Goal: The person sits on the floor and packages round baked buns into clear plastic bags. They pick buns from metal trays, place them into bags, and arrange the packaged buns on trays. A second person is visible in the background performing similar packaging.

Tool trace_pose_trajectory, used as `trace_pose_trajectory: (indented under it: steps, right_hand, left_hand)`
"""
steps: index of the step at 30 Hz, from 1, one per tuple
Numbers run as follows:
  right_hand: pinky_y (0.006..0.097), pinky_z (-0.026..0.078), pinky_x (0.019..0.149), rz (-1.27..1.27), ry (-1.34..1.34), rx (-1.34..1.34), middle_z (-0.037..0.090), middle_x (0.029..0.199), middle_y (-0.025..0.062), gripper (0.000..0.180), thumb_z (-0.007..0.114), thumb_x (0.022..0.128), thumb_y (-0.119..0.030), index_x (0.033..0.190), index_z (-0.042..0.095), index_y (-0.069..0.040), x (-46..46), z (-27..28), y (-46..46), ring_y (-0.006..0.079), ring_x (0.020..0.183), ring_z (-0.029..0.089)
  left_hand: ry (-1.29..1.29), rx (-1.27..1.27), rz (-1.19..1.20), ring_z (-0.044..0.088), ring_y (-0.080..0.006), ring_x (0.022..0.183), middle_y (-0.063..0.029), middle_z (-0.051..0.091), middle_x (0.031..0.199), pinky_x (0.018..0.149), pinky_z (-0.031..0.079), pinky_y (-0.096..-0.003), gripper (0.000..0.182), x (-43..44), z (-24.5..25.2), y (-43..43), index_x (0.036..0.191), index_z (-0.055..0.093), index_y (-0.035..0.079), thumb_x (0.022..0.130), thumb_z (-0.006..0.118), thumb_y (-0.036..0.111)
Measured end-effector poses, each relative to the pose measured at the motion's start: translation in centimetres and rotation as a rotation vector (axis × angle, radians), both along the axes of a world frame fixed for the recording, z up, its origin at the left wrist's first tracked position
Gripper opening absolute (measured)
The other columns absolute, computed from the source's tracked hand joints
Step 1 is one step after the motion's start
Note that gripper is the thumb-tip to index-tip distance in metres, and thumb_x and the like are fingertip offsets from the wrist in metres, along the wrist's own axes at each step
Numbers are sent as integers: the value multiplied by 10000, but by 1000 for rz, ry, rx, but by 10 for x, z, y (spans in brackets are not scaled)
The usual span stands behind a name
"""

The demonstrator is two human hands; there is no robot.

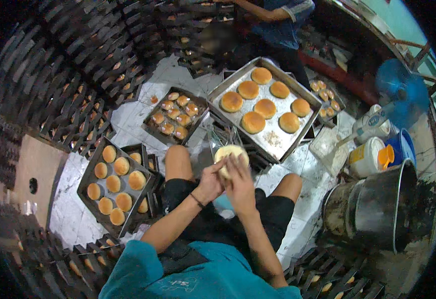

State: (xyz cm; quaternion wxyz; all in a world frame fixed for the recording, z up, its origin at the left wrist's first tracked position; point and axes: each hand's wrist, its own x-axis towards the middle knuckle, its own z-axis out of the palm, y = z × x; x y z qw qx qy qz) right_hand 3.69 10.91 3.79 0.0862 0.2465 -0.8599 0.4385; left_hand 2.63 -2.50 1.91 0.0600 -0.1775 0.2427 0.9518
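Between my knees, my left hand [211, 182] and my right hand [239, 183] hold a round bread bun [231, 152], its pale side showing. The right hand is blurred and lies over the bun's lower part. Just beyond the bun is a clear plastic bag [221, 136], partly hidden. A large metal baking tray [218, 84] with several golden buns [253, 122] rests ahead to the right. Ahead to the left, a smaller dark tray [154, 135] holds several buns that look wrapped in clear plastic. Another tray [87, 206] of unwrapped buns stands at my left, on top of other trays.
Racks packed with trays fill the left and far side. A co-worker in a blue shirt is at the top. On the right are a blue fan [401, 89], a white bucket [363, 159] with an orange scoop [385, 156], and a large metal pot [375, 209].
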Motion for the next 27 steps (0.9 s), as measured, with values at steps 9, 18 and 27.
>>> trace_pose_trajectory:
  steps: [9, 18, 27]
  right_hand:
    - [526, 364, 1112, 198, -210, 78, 326, 1574, 200, 684, 668, 871, -118, 1496, 397, -68, 8, -22, 14, 440, 1438, 311]
    - [451, 537, 859, 81, 13, 180, 668, 1005, 93, 278, 686, 892, -242, 1122, 677, -87, 27, 1, 16, 353, 970, 634]
    - [439, 566, 749, 168, -268, 298, 694, 996, 96, 246, 688, 896, -276, 1081, 691, -114, 29, 9, 10, 326, 878, 677]
  left_hand:
    - [-237, 95, -141, 611, -310, 1151, -141, 629, 1278, 1003, 486, -449, 450, -8, -53, 5, 1360, 526, 37, 988, 529, 290]
    - [180, 353, -274, 328, -519, 1396, -292, 330, 1538, 1120, 288, -690, 861, -32, -85, -14, 1544, 271, 47, 953, 433, 651]
    - [262, 225, -355, 409, -492, 1352, -265, 371, 1524, 1100, 347, -650, 824, -31, -72, -13, 1535, 298, 51, 967, 424, 636]
